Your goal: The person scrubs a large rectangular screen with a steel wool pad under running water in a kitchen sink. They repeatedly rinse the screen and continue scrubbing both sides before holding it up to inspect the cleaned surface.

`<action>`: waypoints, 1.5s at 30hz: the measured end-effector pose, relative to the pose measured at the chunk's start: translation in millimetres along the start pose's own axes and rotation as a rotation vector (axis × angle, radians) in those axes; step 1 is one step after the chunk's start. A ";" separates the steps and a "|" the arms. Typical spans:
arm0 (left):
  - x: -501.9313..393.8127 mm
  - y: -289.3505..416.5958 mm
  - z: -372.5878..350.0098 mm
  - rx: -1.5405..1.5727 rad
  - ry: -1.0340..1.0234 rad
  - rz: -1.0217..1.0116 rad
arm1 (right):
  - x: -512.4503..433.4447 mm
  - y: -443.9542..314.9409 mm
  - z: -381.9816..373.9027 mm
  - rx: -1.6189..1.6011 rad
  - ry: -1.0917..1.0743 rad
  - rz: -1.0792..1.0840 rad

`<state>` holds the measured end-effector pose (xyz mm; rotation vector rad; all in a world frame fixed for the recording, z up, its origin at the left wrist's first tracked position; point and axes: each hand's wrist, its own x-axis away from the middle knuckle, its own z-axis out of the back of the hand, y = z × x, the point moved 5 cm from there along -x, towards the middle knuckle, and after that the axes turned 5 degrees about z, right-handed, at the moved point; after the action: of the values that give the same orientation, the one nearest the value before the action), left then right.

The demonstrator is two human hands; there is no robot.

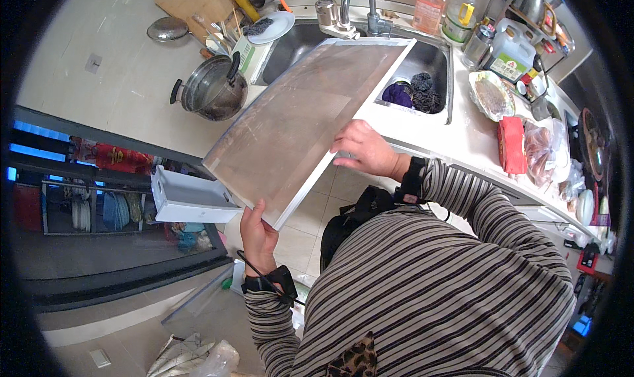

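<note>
A clear shelf panel with white edge strips (297, 124) slants from the sink towards me, its far end over the basin below the faucet. My left hand (260, 238) grips the near corner, thumb on top. Along the right-hand white strip, my right hand (364, 149) has its bent fingers and thumb at the edge. Scratches or smears mark the panel's surface. Beneath it is the double steel sink (448, 92), partly covered. Dark scouring pads (423, 92) and a purple cloth (396, 95) lie in the right basin.
Left of the panel stand a lidded pot (215, 90) and a strainer (168, 29). A white plastic bin (193, 198) is close beside my left hand. Bottles (428, 8), a foil-like tray (492, 94) and a red packet (512, 145) line the right counter.
</note>
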<state>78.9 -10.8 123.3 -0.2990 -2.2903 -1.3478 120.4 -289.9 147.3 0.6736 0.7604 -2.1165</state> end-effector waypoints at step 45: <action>19.8 -4.4 -36.0 -0.066 0.360 0.024 | 231.2 431.7 34.7 0.081 0.019 -1.410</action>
<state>69.9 -45.2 144.5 -0.0934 -1.9422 -1.3439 329.2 -651.9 -110.2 0.1118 1.4061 -3.3782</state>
